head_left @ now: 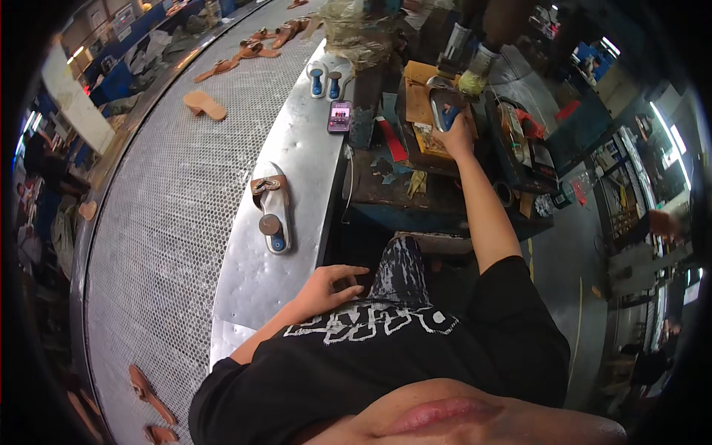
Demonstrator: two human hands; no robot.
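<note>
My right hand (pixel 457 139) is closed round the blue heel end of a shoe last (pixel 443 95). It holds the last over the brown pad of the machine in front of me. Part of the last is hidden by my fingers. My left hand (pixel 331 288) rests near my lap with its fingers apart and nothing in it. To its upper left, on the metal ledge (pixel 245 274), lies another shoe last (pixel 280 200) with a brown sandal strap (pixel 265 188) round it. A round brown piece (pixel 270 225) sits by its blue heel end.
Two pale lasts with blue parts (pixel 326 83) stand farther along the ledge, near a phone (pixel 340 116). Left of it runs a perforated conveyor (pixel 170 222) carrying a tan sole (pixel 204 105) and several brown sandals (pixel 256 50). A red-handled tool (pixel 391 139) lies beside the machine.
</note>
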